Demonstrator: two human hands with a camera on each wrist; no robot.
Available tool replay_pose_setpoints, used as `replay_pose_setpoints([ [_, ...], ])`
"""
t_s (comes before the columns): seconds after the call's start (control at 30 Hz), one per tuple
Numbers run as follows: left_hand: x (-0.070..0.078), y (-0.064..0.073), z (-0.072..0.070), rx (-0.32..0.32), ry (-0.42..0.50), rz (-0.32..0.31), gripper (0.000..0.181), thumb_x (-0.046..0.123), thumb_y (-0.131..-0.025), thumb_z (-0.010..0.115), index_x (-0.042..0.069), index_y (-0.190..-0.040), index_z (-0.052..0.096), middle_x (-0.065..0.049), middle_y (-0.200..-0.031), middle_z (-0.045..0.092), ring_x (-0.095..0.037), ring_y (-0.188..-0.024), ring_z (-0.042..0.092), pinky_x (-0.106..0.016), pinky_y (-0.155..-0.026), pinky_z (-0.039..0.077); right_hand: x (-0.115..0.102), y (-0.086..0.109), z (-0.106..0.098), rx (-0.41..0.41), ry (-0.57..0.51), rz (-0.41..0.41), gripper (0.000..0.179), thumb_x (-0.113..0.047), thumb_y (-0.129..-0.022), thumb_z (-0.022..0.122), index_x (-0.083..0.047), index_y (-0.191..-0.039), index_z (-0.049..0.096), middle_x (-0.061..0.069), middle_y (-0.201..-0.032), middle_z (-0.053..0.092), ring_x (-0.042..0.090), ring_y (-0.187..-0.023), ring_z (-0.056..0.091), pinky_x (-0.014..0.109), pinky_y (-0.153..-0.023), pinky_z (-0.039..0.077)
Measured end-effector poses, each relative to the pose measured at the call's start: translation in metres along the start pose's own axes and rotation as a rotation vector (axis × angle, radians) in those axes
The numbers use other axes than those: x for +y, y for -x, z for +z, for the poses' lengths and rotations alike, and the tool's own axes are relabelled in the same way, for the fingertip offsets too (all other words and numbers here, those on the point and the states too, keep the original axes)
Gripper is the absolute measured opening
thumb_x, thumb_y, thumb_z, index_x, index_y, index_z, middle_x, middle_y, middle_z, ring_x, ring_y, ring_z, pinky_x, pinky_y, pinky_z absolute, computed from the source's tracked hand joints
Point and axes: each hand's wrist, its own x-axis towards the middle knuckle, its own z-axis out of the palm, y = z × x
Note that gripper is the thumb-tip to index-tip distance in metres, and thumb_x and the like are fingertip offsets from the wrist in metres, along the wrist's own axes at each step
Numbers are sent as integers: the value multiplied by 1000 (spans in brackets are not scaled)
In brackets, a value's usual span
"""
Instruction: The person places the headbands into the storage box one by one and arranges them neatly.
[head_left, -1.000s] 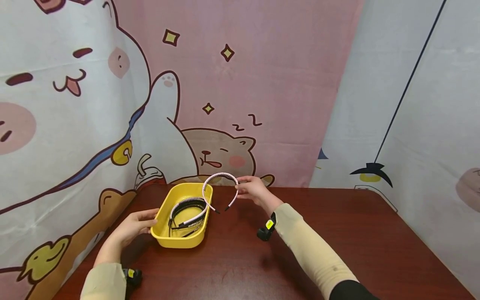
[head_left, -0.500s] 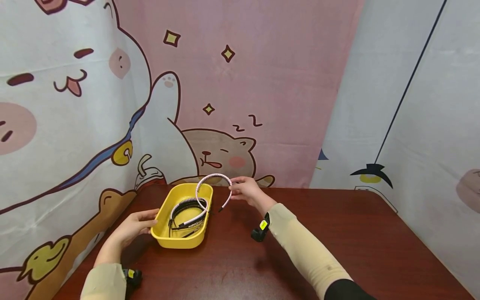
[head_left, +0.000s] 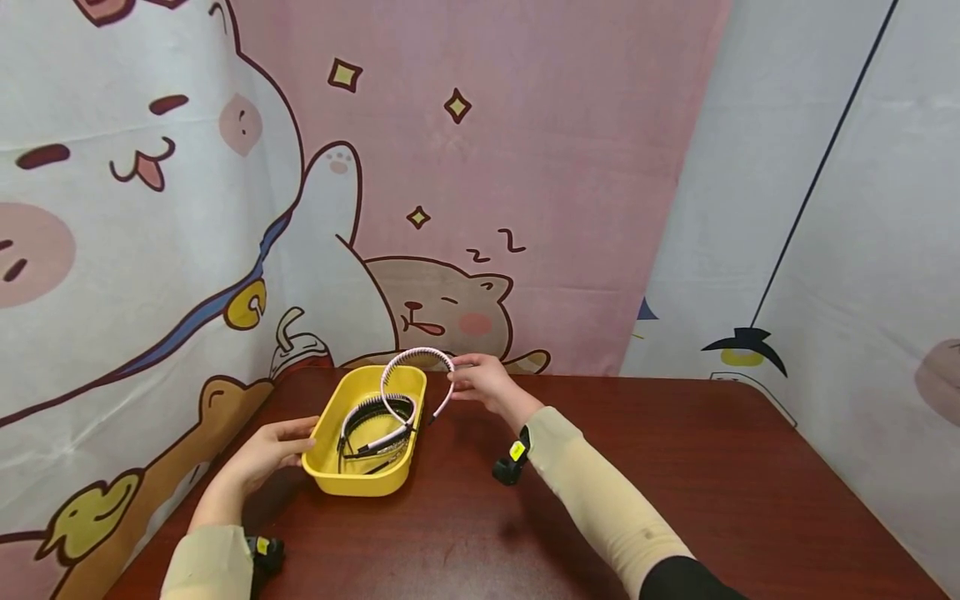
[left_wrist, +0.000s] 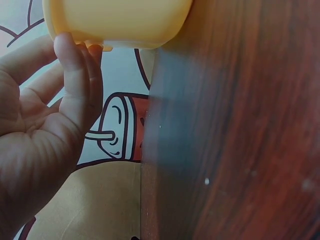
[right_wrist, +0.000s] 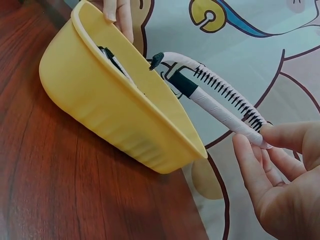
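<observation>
A pale pink headband (head_left: 387, 379) with a row of dark teeth and black tips is pinched between the thumb and fingers of my right hand (head_left: 483, 382). It hangs over the right rim of a yellow plastic basin (head_left: 360, 485). In the right wrist view the headband (right_wrist: 220, 112) has its tips pointing towards the basin's opening. My left hand (head_left: 268, 452) grips the basin's left rim; the left wrist view shows its fingertips (left_wrist: 66, 46) against the basin's wall. Inside the basin lie several more headbands (head_left: 367, 408), white and black, overlapping.
The basin stands on a dark red-brown wooden table (head_left: 645, 467), towards its left side. Behind the table hangs a printed cloth (head_left: 570, 183) with cartoon animals, meeting the back and left table edges.
My right hand has moved left with the headband, which now overlaps the basin's right part more. My left hand and the basin have stayed in place.
</observation>
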Motion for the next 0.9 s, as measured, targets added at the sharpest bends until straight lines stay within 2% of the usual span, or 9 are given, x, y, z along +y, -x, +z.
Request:
replay_pose_setpoints([
  [0.23,0,-1,-1,-7,9,-1,59,12,-95,61,-11,-143,37,-31,-137,47,-24,-90,63,-30,-74,55,2,-2,6,-2,-22,7,35,6,-87,63,10,-121,57,15,-90,61,22,-73,60,42,-75,56],
  [0.4,-3,-1,-1,-14,13,18,57,10,-95,60,-12,-142,36,-32,-136,47,-23,-89,64,-30,-73,55,4,-4,12,-12,-32,13,34,7,-87,62,10,-120,57,10,-83,59,18,-68,60,38,-70,57],
  [0.57,-5,-1,-3,-18,19,38,56,7,-95,59,-13,-142,36,-33,-135,47,-22,-89,65,-30,-73,55,6,-4,19,-19,-42,9,34,7,-86,62,10,-119,57,10,-82,59,17,-66,60,39,-71,57],
  [0.77,-7,-3,-3,-8,17,32,56,7,-95,60,-14,-141,36,-34,-135,47,-22,-88,64,-30,-72,55,9,-6,25,-29,-36,13,40,7,-86,63,13,-125,53,10,-82,60,17,-66,61,47,-81,54],
  [0.9,-7,-3,-3,-4,13,26,56,7,-95,60,-14,-141,37,-33,-134,48,-21,-88,65,-30,-73,55,12,-6,30,-35,-48,11,37,8,-86,62,13,-122,54,12,-82,61,17,-66,61,45,-78,55],
])
